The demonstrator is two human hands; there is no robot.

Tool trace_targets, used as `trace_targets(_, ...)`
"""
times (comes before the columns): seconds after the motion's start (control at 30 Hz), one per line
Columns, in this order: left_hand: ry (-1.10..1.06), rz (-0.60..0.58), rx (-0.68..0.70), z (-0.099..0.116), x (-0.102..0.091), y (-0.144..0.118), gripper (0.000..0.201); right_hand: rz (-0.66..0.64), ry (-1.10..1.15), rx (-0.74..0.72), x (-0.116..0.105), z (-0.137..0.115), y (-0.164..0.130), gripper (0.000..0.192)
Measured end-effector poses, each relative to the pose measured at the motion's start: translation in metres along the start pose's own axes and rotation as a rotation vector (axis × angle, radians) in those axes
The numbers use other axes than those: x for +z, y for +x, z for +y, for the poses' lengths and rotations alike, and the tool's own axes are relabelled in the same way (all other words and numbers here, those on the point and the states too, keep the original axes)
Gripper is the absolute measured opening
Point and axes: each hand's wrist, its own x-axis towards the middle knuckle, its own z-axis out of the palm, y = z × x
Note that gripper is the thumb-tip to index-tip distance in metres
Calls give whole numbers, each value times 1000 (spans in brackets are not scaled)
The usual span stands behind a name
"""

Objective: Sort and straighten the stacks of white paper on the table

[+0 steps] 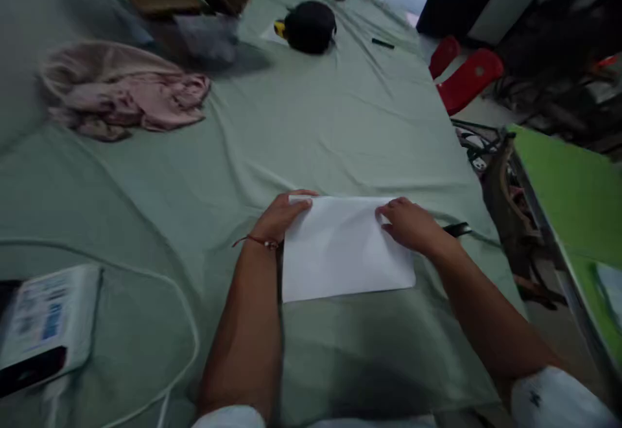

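- Nearest the camera, two bare forearms with white sleeve cuffs reach forward onto a white folded sheet point(343, 250), which lies flat on the pale green cloth point(311, 130) covering the table
- Left hand point(282, 215): its fingers point(300, 202) are curled over the sheet's far left corner, thumb side on top of the paper, pinching or pressing that edge; a thin red cord sits round the wrist
- Right hand point(411, 224): its fingers point(391, 209) are bent down onto the sheet near its far right corner, pressing it; whether they grip the edge cannot be told
- Just right of the sheet, touching the right wrist's far side, a dark slim object point(457, 228) pokes out; too blurred to name
- Left of the sheet and closer to the viewer, a white box with blue print point(51, 315), with a white cable point(160, 285) looping between it and the sheet
- Far beyond the sheet to the left, a crumpled pink garment point(131, 98)
- Straight beyond the sheet, well apart, a black rounded pouch point(310, 26) with a yellow item at its left side
- Right of the sheet, off the table, red chairs point(469, 78) and a bright green surface point(573, 188)
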Motion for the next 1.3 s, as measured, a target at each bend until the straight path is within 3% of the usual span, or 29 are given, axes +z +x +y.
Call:
trace_targets(0.2, -38, -59, 29, 6, 3, -3, 44, 295, 250, -90, 8, 4, 21, 34)
trace_targets(0.37, -52, -97, 7, 7, 3, -4, 40, 414, 349, -106, 23, 7, 25, 28)
trace_targets(0.6, -43, -147, 50, 3, 1, -4, 43, 444, 359, -161, 27, 7, 29, 31)
trace_targets(0.87, -43, -126, 106, 3, 1, -2, 41, 503, 384, -160, 31, 5, 36, 18)
trace_targets(1.1, -29, -119, 104, 0, -1, 0, 51, 612, 412, -110, 31, 2, 36, 19)
trace_targets(1.3, -23, -130, 89, -5, -1, 3, 53, 601, 361, -41, 37, -6, 38, 21)
